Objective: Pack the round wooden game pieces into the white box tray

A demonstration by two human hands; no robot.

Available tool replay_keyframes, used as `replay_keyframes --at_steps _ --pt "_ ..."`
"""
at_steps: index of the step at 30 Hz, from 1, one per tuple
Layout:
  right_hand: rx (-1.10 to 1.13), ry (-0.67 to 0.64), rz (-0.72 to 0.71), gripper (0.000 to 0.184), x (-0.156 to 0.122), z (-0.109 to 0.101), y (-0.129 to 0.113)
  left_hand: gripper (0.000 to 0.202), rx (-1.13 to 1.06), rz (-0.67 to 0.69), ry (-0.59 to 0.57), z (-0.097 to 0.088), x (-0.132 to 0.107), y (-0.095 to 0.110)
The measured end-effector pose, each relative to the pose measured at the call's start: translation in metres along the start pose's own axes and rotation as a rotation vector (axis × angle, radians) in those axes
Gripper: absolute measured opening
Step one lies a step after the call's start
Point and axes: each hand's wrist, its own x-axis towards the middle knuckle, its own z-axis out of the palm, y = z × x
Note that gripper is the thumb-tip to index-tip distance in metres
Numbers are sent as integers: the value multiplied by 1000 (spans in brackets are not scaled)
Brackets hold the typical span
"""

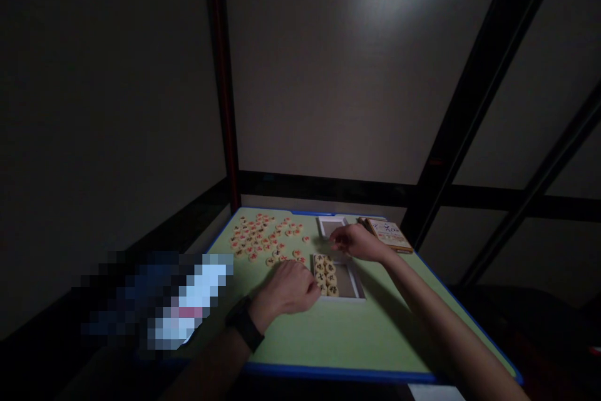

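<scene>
My left hand [292, 288], with a dark watch on its wrist, is closed beside the left wall of a white shallow box [360, 286]. Its thumb side meets the box's near left corner, and what its fingers hold, if anything, is hidden. Inside the box, Chinese chess pieces [331, 278] with dark characters stand in two columns along the left side. Above the far end of the box, my right hand [357, 242] has its fingers curled together, slightly blurred. Whether a piece is between them I cannot make out.
Many loose Chinese chess pieces [257, 235], mostly red-marked, lie scattered at the table's far left. A second white tray [332, 221] is behind my right hand. A printed box [389, 234] lies far right. The green table [300, 341] has a blue rim; a pixelated bright patch [197, 301] is at left.
</scene>
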Motion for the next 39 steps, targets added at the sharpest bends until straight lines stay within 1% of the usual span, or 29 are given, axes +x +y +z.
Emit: replay_keyframes --at_steps 2,3,6,9,12,16,21,24,25,29,31,35,39 --pt "-75 -53 12 33 27 1 0 36 3 -70 17 -1 1 -2" --pt "-150 -55 12 35 40 3 -2 36 1 -120 24 -1 2 -3" --pt "-235 -50 9 37 79 13 -8 37 -16 -256 40 -1 3 -9" --pt "-280 -81 7 35 110 29 -13 37 -32 -301 29 0 3 -17" --pt "-325 -114 24 29 128 44 -14 36 -34 -313 18 1 3 -23" --pt "-365 -134 49 27 139 54 -11 39 -11 -334 25 4 5 -28" --pt "-373 -135 31 30 147 52 -7 40 28 -398 22 8 8 -29" --pt "-368 -119 12 38 153 52 -12 38 36 -435 32 9 9 -29" --pt "-367 -117 3 38 155 53 -15 38 36 -441 31 9 9 -28" --pt "-377 -140 -26 28 160 60 -28 39 31 -446 15 8 9 -28" --pt "-387 -154 -25 28 161 63 -31 39 27 -451 20 7 9 -27" --pt "-400 -163 3 35 163 64 -30 40 27 -462 31 7 9 -27" --pt "-404 -145 48 36 159 63 -26 40 22 -452 35 7 9 -26"
